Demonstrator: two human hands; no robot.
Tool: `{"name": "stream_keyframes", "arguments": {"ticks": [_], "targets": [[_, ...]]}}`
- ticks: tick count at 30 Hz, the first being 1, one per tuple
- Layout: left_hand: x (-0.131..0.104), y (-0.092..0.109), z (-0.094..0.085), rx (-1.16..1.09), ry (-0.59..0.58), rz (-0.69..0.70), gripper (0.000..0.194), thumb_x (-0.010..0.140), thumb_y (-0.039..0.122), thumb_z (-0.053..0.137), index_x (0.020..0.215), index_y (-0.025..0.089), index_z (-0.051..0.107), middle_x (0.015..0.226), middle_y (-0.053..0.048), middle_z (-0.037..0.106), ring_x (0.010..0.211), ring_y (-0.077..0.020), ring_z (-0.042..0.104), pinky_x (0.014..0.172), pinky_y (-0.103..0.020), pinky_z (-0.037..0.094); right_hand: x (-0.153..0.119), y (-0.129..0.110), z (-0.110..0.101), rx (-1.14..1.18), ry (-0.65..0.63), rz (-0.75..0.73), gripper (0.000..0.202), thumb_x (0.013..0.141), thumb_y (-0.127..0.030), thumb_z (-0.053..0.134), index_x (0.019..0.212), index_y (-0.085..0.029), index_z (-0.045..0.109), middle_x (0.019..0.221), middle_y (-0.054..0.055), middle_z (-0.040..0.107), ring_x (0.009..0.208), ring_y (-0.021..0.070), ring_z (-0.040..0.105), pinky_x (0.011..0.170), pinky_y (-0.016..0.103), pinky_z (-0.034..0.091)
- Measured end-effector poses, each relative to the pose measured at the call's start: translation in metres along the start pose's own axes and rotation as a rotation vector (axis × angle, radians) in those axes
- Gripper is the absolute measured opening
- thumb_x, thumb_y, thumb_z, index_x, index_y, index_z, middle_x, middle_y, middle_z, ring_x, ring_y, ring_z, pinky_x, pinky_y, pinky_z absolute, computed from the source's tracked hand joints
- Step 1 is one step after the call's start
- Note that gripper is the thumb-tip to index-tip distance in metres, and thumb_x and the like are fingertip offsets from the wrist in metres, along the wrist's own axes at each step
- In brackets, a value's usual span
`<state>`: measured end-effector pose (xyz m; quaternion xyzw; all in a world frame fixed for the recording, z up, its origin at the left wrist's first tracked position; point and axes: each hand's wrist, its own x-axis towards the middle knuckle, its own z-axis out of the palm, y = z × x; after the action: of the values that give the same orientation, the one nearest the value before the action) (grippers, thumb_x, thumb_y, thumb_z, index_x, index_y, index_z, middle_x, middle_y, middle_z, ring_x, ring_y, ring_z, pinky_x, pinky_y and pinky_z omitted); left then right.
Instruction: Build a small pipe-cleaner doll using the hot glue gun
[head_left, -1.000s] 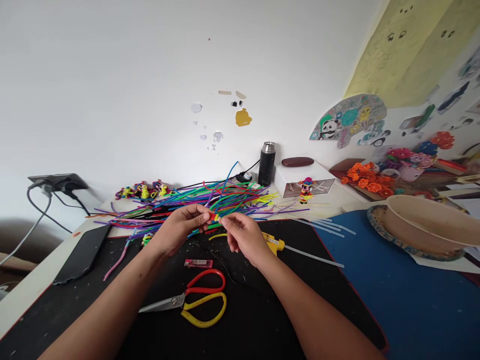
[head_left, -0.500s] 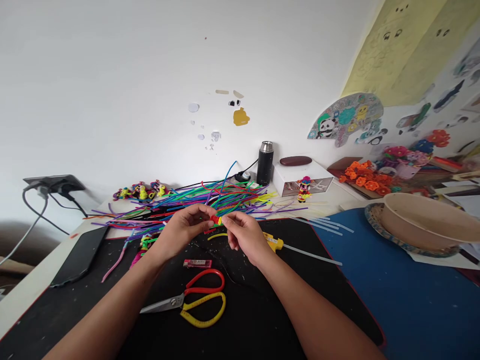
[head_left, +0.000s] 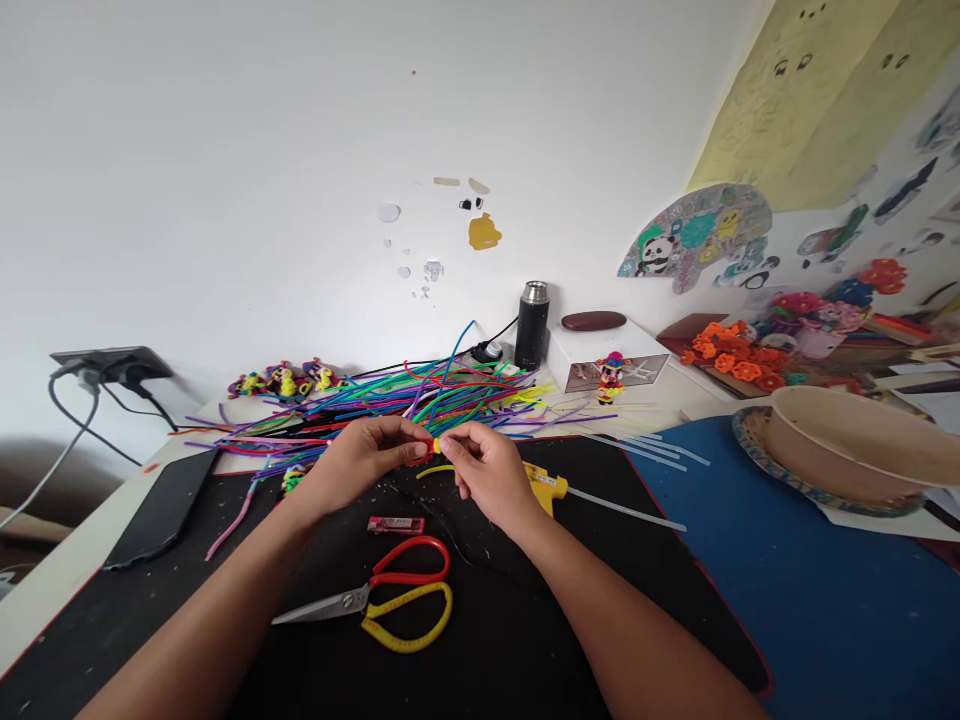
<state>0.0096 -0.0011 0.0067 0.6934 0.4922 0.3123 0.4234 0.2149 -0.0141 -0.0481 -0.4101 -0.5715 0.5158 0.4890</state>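
Observation:
My left hand (head_left: 369, 464) pinches the red end of a small red and yellow pipe cleaner piece (head_left: 434, 446) between thumb and fingers. From the other side, my right hand (head_left: 489, 474) grips the yellow end, its remaining fingers curled. The fingertips cover much of the piece, so its full shape is hidden. Both hands are above a black mat (head_left: 510, 640). Partly behind the right hand lies a yellow glue gun (head_left: 549, 484) with a clear glue stick in its back. Nearer me are a pink lighter (head_left: 396, 525) and scissors (head_left: 360, 599) with red and yellow handles.
Loose pipe cleaners (head_left: 450, 398) pile up along the wall. A phone (head_left: 161, 508) lies at left. A black flask (head_left: 532, 328), a white box (head_left: 634, 345) and a small figure (head_left: 611, 378) stand behind. At right, a beige bowl (head_left: 847, 445) rests on a blue surface.
My hands have shifted only slightly, and the red and yellow piece has moved a little lower between the fingertips. Both hands keep hold of it. The view has moved slightly.

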Motion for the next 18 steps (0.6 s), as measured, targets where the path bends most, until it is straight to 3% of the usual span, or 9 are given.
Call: {"name": "stream_keyframes", "arguments": {"ticks": [5, 12, 18], "targets": [[0.0022, -0.0058, 0.0004, 0.005, -0.021, -0.011, 0.038, 0.079, 0.055, 0.081, 0.095, 0.020, 0.082, 0.090, -0.006, 0.079, 0.085, -0.0248, 0.070, 0.080, -0.034, 0.052, -0.0009, -0.0045, -0.0001, -0.020, -0.007, -0.005, 0.027, 0.094, -0.046, 0.066, 0.096, -0.019, 0.069, 0.058, -0.006, 0.055, 0.043, 0.0103, 0.051, 0.043, 0.021, 0.040], [0.0046, -0.0033, 0.0002, -0.092, 0.140, 0.002, 0.039, 0.074, 0.055, 0.086, 0.092, 0.020, 0.083, 0.088, -0.006, 0.081, 0.079, -0.0222, 0.068, 0.075, -0.031, 0.052, 0.0006, -0.0084, -0.0017, 0.088, 0.005, 0.053, 0.039, 0.092, -0.058, 0.065, 0.095, -0.020, 0.066, 0.054, -0.007, 0.054, 0.040, 0.0098, 0.048, 0.040, 0.020, 0.036], [0.0030, -0.0005, 0.0016, -0.128, 0.141, -0.011, 0.038, 0.072, 0.053, 0.089, 0.092, 0.021, 0.083, 0.092, -0.007, 0.082, 0.086, -0.0239, 0.070, 0.082, -0.032, 0.052, 0.0006, -0.0079, -0.0003, 0.090, -0.015, 0.074, 0.036, 0.091, -0.055, 0.065, 0.095, -0.019, 0.067, 0.053, -0.007, 0.054, 0.039, 0.0089, 0.047, 0.039, 0.020, 0.035]]}}
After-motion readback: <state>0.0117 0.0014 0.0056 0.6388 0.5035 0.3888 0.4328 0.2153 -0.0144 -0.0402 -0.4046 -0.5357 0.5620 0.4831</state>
